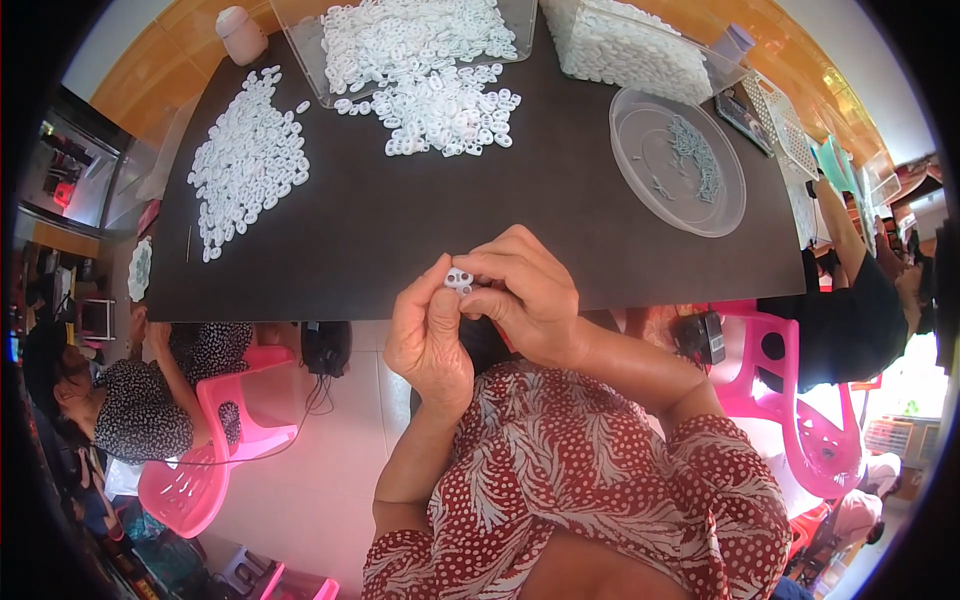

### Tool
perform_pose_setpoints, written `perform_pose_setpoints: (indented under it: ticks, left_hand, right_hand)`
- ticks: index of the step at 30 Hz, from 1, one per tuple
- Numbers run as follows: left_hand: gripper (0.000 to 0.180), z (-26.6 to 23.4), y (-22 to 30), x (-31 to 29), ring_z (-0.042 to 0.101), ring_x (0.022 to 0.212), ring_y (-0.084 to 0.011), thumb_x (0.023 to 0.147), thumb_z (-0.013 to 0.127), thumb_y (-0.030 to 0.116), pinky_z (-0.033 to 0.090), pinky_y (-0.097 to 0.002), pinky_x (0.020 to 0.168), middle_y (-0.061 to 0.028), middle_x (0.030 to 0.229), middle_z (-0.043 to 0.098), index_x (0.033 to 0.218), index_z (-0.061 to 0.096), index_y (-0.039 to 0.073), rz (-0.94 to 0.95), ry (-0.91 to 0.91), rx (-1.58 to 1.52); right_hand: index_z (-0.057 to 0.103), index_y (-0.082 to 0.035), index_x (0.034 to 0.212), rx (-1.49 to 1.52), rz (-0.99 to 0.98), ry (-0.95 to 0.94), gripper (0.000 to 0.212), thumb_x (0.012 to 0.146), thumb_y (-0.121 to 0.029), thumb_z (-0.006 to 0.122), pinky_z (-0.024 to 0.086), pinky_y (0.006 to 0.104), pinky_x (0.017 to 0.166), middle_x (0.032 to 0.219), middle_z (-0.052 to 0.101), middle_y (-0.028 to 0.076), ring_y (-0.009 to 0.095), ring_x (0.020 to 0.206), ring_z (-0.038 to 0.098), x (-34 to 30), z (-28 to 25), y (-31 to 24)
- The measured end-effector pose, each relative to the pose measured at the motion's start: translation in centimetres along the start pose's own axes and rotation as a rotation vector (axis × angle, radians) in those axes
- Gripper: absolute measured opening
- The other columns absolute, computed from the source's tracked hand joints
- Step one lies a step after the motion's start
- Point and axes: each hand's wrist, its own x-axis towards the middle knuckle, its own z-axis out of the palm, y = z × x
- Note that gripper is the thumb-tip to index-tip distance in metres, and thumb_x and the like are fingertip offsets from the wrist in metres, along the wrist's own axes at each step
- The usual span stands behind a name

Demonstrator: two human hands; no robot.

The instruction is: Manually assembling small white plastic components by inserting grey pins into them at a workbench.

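While our left hand (432, 338) and right hand (530, 298) pinch a small white piece (457, 280) near the frame's centre, we should press evenly, holding it steady.

The fingers of the left hand (425, 335) and right hand (532, 292) cover the edges of the small white plastic piece (458, 278) pinched between them, so its full outline, and whether it is one part or several, cannot be made out. The upper border cuts off the back of the clear plastic bin (303, 50) and a corner of the second clear bin (727, 73), while the grey-green slivers (705, 175) in the round plastic lid (698, 221) are too small to identify.
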Motion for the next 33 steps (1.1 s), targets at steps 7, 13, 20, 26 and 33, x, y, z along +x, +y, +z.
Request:
perform_pose_setpoints:
  ticks: [7,13,20,26,33]
  left_hand:
    - [0.023,0.1,-0.6,-0.1,0.055,0.082,-0.01,0.092,0.056,0.011,0.048,-0.0229,0.074,-0.0081,0.097,0.062,0.107,0.059,-0.006,0.052,0.022,-0.002]
    - [0.02,0.5,-0.5,-0.3,0.053,0.078,-0.0072,0.093,0.055,0.009,0.047,-0.0204,0.071,-0.0056,0.095,0.06,0.107,0.059,-0.005,0.061,0.024,-0.079]
    - [0.019,0.4,-0.8,-0.4,0.053,0.078,-0.0072,0.093,0.054,0.008,0.047,-0.0203,0.07,-0.005,0.094,0.059,0.107,0.059,-0.004,0.09,0.027,-0.027]
    - [0.018,0.1,-1.5,-0.5,0.052,0.077,-0.007,0.093,0.053,0.008,0.045,-0.0196,0.07,-0.0043,0.093,0.058,0.107,0.059,-0.004,0.095,0.028,-0.001]
    - [0.019,0.5,-1.6,-0.4,0.051,0.079,-0.0069,0.095,0.051,0.011,0.046,-0.0204,0.071,-0.0039,0.093,0.056,0.108,0.056,-0.003,0.088,0.069,-0.022]
  right_hand:
    - [0.061,0.001,0.097,-0.083,-0.134,0.059,0.034,0.066,-0.005,0.074,0.045,0.0317,0.061,0.087,0.062,0.01,0.024,0.072,0.054,-0.3,0.4,0.5]
    - [0.061,0.002,0.097,-0.104,-0.172,0.079,0.036,0.065,-0.004,0.075,0.046,0.031,0.058,0.085,0.062,0.011,0.024,0.07,0.054,-0.4,0.6,0.5]
    - [0.061,0.005,0.1,-0.069,-0.159,0.078,0.032,0.071,-0.004,0.072,0.047,0.0319,0.062,0.089,0.063,0.014,0.026,0.074,0.056,-0.7,0.7,0.7]
    - [0.06,0.005,0.099,-0.08,-0.15,0.076,0.031,0.071,-0.002,0.072,0.047,0.0313,0.061,0.089,0.062,0.014,0.025,0.073,0.056,-0.7,1.0,0.6]
    - [0.06,0.005,0.1,-0.109,-0.149,0.1,0.03,0.074,-0.005,0.07,0.046,0.0301,0.059,0.088,0.062,0.013,0.024,0.073,0.055,-1.1,1.9,1.4]
